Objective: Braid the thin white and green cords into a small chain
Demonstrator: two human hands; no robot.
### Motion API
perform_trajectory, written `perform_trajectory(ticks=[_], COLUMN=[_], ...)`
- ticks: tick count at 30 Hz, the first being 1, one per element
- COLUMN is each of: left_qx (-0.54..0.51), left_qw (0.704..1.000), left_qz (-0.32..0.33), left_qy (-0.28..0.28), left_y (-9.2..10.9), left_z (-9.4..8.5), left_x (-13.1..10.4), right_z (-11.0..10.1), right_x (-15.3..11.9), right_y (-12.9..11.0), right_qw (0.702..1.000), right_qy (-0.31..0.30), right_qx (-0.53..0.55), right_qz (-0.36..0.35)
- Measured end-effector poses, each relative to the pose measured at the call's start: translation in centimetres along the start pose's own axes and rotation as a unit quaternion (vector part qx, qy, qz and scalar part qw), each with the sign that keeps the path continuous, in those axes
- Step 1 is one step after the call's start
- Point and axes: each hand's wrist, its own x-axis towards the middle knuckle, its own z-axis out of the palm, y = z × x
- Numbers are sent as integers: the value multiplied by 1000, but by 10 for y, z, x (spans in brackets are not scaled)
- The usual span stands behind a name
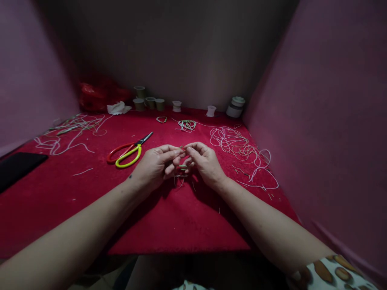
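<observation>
My left hand [155,164] and my right hand [206,163] meet above the middle of the red cloth, thumbs and forefingers pinched close together. Between them is a small green and pale cord loop [181,167], like a knotted bracelet, with loose thin ends hanging below the fingers. Its upper part is mostly hidden by my fingertips. Just left of my left hand lies a pair of scissors [129,155] with one red and one yellow handle, blades pointing away.
Tangled cords lie at the left [74,133] and right [238,145]. Behind are a cord bracelet [161,119], a cord bundle [187,125], spools [177,106], a jar [235,108], white tissue [118,108] and a red bag [101,96]. A black flat object [19,167] lies left.
</observation>
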Motion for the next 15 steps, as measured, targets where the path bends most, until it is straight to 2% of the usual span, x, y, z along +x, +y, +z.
perform_trajectory(ticks=[5,11,15], left_qx=[-43,-14,29], left_qw=[999,1000,998], left_qz=[-13,15,35], left_qy=[25,16,46], left_y=[6,5,6], left_z=[-3,-6,-8], left_x=[1,4,5], right_z=[2,-1,1], right_x=[-2,0,0], right_y=[0,-5,-11], right_qw=[998,994,988], right_qy=[-60,-34,-35], right_qx=[-24,-106,-143], right_qz=[16,17,56])
